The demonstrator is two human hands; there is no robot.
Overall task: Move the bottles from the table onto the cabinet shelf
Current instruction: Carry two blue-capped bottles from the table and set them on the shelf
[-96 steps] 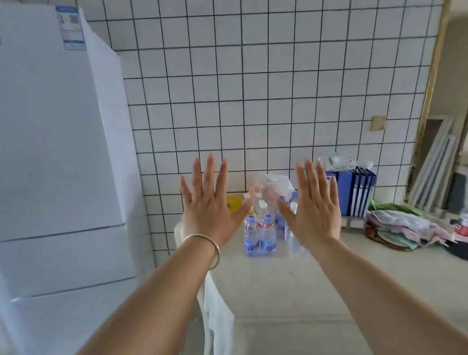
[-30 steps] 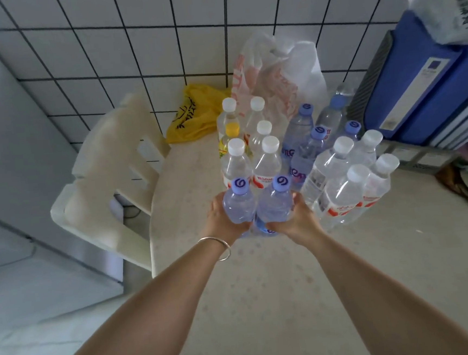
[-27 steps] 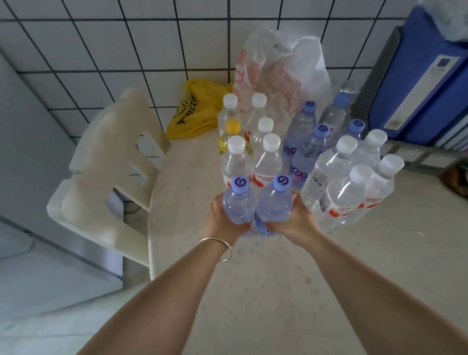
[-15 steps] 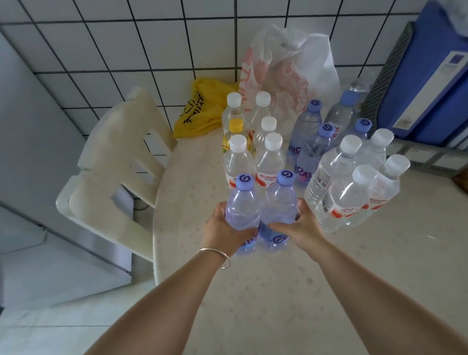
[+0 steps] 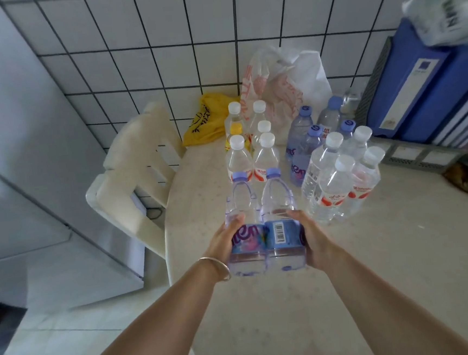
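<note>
Two bottles held over the table

Two blue-capped bottles, one (image 5: 243, 221) on the left and one (image 5: 280, 215) on the right, sit side by side at frame centre, tilted with caps pointing away. The left hand (image 5: 224, 239) wraps its fingers round the left one's label; the right hand (image 5: 313, 237) curls round the right one. A bangle (image 5: 216, 266) circles the left wrist.

Behind them, on the table (image 5: 266, 302), stand white-capped bottles (image 5: 250, 150), more blue-capped ones (image 5: 305, 145) and a clear cluster (image 5: 340, 173) to the right. A yellow bag (image 5: 204, 123) and a white bag (image 5: 281, 88) lie against the tiled wall (image 5: 158, 42). Blue binders (image 5: 428, 84) fill the upper right; a chair (image 5: 136, 169) stands at the table's left edge.
</note>
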